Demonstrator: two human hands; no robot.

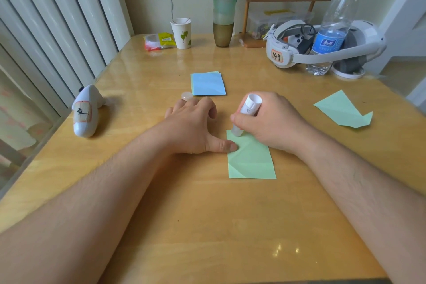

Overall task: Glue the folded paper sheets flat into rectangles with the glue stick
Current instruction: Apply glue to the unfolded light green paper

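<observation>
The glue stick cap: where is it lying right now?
In the head view, the cap sits on the table just beyond the left hand, near the blue paper stack.

A glossy, varnished wood table (207, 214) reflects window light near its front edge. On it lies matt green paper (251, 159), creased by folds, under a smooth white plastic glue stick (247, 110). Toward the back edge sit matt blue paper (208, 84), a clear plastic bottle (334, 23) with a glossy label, a paper cup (182, 33) and a smooth white plastic headset (322, 46). A crinkled plastic wrapper (158, 41) lies near the back left corner.
</observation>
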